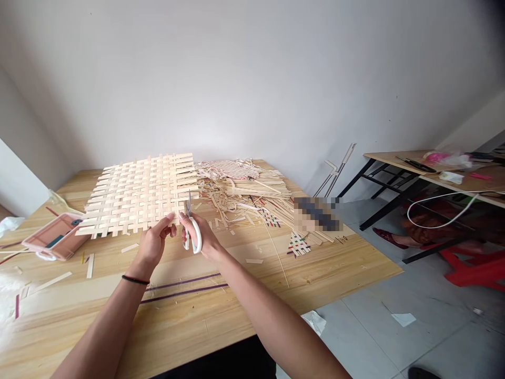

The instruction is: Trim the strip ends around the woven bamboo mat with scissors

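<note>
Scissors (189, 223) in right hand (201, 237) point away, blades upright.

This was a craft workshop for strip weaving. Just beyond the fingers (170, 217) lay an open lattice mat of flat pale wooden strips (138, 192), spread on a broad light-wood worktable (189, 321). To the right of the fingers sprawled a loose heap of cut strips and offcuts (244, 192), with small coloured woven samples (299, 245) past it. Far to their right stood a second wooden table on a black metal frame (394, 157), carrying tools. Beyond the fingers rose a bare white wall (252, 79), and below them to the right lay a grey tiled floor (394, 326).
</note>
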Demonstrator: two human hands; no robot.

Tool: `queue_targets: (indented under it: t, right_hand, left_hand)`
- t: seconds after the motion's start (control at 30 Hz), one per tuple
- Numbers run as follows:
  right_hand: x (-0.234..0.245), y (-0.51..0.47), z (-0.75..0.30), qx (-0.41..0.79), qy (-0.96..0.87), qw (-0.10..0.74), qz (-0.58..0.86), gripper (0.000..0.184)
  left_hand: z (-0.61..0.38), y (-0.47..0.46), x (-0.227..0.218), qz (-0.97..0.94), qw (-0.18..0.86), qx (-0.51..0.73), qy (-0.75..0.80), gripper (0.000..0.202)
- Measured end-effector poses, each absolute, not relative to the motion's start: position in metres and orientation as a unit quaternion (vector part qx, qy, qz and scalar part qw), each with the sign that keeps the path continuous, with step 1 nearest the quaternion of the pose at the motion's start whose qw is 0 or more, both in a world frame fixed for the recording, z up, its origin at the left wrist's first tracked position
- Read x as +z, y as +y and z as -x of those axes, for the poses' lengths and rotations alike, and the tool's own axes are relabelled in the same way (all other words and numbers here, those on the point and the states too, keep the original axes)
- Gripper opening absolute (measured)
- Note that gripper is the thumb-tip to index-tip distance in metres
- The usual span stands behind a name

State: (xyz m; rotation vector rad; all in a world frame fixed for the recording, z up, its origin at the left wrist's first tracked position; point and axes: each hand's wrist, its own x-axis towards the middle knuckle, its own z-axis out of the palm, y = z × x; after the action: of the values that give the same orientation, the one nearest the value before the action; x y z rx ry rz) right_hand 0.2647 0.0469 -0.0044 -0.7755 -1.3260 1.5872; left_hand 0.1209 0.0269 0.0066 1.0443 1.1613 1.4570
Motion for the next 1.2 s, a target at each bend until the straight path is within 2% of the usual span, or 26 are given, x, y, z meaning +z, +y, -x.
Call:
queue_targets:
  t: [0.5, 1.2]
  right_hand:
    - [-0.001, 0.051, -0.272, 0.627, -0.538, 0.443, 0.348, 0.051]
    - [-0.008, 0.051, -0.269, 0.583, -0.559, 0.463, 0.366, 0.051]
  left_hand:
    - [-0.110, 0.023, -0.001, -0.509, 0.390, 0.509, 0.574, 0.047]
    - [-0.113, 0.020, 0.003, -0.520, 0.388, 0.486, 0.586, 0.050]
